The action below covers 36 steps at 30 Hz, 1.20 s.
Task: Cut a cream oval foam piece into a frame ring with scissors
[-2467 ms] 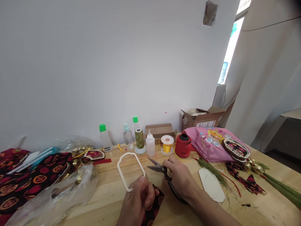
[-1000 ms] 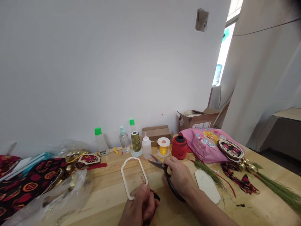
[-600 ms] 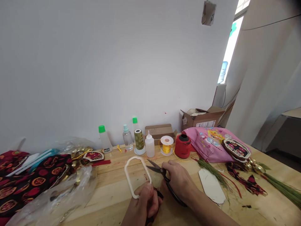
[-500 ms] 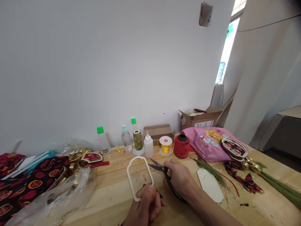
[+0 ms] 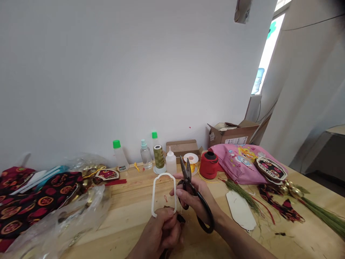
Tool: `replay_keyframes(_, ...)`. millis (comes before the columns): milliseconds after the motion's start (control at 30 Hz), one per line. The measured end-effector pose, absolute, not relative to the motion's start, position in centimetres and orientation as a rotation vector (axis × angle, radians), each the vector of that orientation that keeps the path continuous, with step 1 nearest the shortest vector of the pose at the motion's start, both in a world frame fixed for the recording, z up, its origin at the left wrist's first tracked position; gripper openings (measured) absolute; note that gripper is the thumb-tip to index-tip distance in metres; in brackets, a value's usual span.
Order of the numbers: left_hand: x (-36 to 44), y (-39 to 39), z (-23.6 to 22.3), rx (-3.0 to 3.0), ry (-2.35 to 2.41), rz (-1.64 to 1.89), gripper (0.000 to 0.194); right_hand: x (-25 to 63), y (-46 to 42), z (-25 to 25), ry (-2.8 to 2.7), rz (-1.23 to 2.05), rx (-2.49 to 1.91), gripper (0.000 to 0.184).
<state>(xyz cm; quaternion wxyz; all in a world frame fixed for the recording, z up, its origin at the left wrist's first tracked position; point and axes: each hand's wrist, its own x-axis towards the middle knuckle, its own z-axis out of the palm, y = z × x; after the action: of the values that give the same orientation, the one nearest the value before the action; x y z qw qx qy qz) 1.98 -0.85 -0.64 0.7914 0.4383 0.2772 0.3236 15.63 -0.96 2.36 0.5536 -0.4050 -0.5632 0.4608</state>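
Observation:
My left hand (image 5: pixel 164 230) is closed on the lower end of a white scallop-ended frame (image 5: pixel 153 196), which stands upright with its middle open. Some dark cloth (image 5: pixel 181 218) shows beside those fingers, partly hidden by the hand. In my right hand (image 5: pixel 198 196) is a pair of black-handled scissors (image 5: pixel 188 180), blades slightly apart and pointing up. Its fingers come close to the right edge of the frame; whether they touch it I cannot tell. A white scalloped panel (image 5: pixel 240 210) lies on the table to the right of my right forearm.
Along the wall stand a green thread cone (image 5: pixel 159 157), a white squeeze bottle (image 5: pixel 170 162), a yellow cord spool (image 5: pixel 191 158) and a red thread cone (image 5: pixel 208 165). Patterned cloth (image 5: pixel 45 201) and plastic wrap (image 5: pixel 81 216) cover the left side. A pink bag (image 5: pixel 237 162) lies right.
The scissors have swung from pointing left to pointing up, nearer the frame's right edge. The frame has turned more upright. The whole view has shifted slightly.

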Motion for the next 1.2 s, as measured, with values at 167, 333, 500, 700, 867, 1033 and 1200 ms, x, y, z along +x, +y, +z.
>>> replay_keyframes(167, 2.0, -0.2, -0.7, 1.062, 0.660, 0.728, 0.039, 15.3, -0.3, 2.9, -1.177, 1.168, -0.996, 0.040)
replay_keyframes(333, 2.1, 0.3, -0.2, 1.283, 0.826, 0.879, 0.032, 14.5, 0.1, 3.2, -1.099, 1.087, -1.045, 0.035)
replay_keyframes(500, 1.6, 0.9, -0.5, 1.245, 0.821, 0.923, 0.027, 13.5, 0.7, 2.2, -1.029, 1.128, -0.967, 0.040)
replay_keyframes(700, 1.4, 1.0, -0.6, 1.180, 0.755, 0.965, 0.025, 13.7, 0.7, 1.4, -0.972, 1.264, -0.855, 0.040)
replay_keyframes(867, 1.5, 1.0, -0.3, 1.163, 0.763, 0.952, 0.027, 14.1, 0.3, 1.7, -1.019, 1.148, -0.933, 0.033)
replay_keyframes(1033, 1.4, 1.3, -0.5, 1.266, 0.794, 0.907, 0.027, 14.1, 0.2, 1.7, -1.084, 1.022, -0.997, 0.039)
replay_keyframes(1200, 1.5, 1.3, -0.7, 1.086, 0.674, 0.934, 0.014, 14.1, 0.4, 1.4, -1.016, 0.966, -0.976, 0.031)
